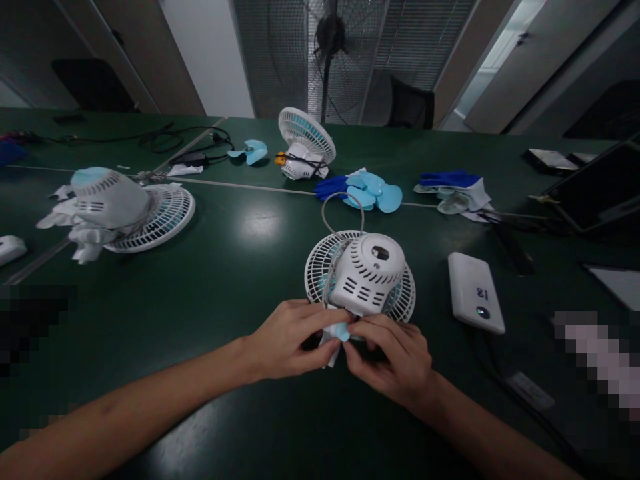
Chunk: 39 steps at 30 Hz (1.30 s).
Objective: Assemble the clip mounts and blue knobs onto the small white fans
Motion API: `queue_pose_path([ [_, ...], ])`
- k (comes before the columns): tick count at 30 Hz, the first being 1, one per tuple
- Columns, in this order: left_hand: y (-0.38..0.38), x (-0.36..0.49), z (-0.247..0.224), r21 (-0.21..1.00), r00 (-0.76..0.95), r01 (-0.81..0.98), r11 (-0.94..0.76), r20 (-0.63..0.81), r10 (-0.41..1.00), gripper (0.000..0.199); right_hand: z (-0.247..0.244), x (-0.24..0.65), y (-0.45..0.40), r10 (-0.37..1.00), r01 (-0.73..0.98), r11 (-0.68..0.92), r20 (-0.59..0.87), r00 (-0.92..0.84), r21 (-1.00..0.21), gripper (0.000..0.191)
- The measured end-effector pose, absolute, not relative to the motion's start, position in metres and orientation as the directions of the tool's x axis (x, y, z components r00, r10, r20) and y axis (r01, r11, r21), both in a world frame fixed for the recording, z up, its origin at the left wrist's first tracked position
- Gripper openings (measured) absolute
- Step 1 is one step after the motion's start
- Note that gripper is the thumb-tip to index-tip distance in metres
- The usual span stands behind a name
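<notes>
A small white fan (370, 270) lies grille-down on the green table in front of me, its motor housing facing up and its cord looping behind. My left hand (300, 337) is closed around a white piece with a light blue end (341, 331) at the fan's near side. The fingertips of my right hand (393, 353) pinch that same light blue end from the other side. My fingers partly hide the white piece and the near rim of the grille, so how it joins the fan cannot be made out.
Another white fan (115, 200) lies at left, and a third (305, 143) stands at the back. Light blue fan blades (375, 191) rest beyond my fan, near blue-and-white gloves (455, 190). A white device marked 18 (476, 292) lies at right, with a dark cable nearby.
</notes>
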State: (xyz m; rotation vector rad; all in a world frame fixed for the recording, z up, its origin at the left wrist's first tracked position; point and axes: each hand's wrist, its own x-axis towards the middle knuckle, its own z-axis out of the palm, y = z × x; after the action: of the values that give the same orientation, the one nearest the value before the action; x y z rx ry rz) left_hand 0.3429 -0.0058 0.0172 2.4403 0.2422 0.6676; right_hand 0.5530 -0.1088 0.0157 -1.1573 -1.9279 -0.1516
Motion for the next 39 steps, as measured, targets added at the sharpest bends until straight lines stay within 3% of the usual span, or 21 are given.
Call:
queue_pose_path([
  [4,-0.0055,0.3431,0.0189,0.585,0.857,0.016,-0.811,0.41,0.312,0.036,0.0146,0.5528,-0.1075,0.666,0.781,0.549,0.72,-0.195,-0.297,0.005],
  [11,-0.0051,0.3427,0.0168,0.575,0.864,0.029,-0.817,0.397,0.31,0.037,0.0165,0.5565,-0.1067,0.654,0.71,0.618,0.722,-0.225,-0.338,0.011],
  [17,-0.0051,0.3425,0.0177,0.563,0.875,0.038,-0.826,0.381,0.3,0.038,0.0134,0.558,-0.1087,0.655,0.698,0.635,0.71,-0.26,-0.331,0.035],
  [39,-0.0056,0.3426,0.0156,0.572,0.875,0.041,-0.819,0.375,0.306,0.035,0.0134,0.5536,-0.1066,0.663,0.732,0.598,0.715,-0.223,-0.326,0.017],
])
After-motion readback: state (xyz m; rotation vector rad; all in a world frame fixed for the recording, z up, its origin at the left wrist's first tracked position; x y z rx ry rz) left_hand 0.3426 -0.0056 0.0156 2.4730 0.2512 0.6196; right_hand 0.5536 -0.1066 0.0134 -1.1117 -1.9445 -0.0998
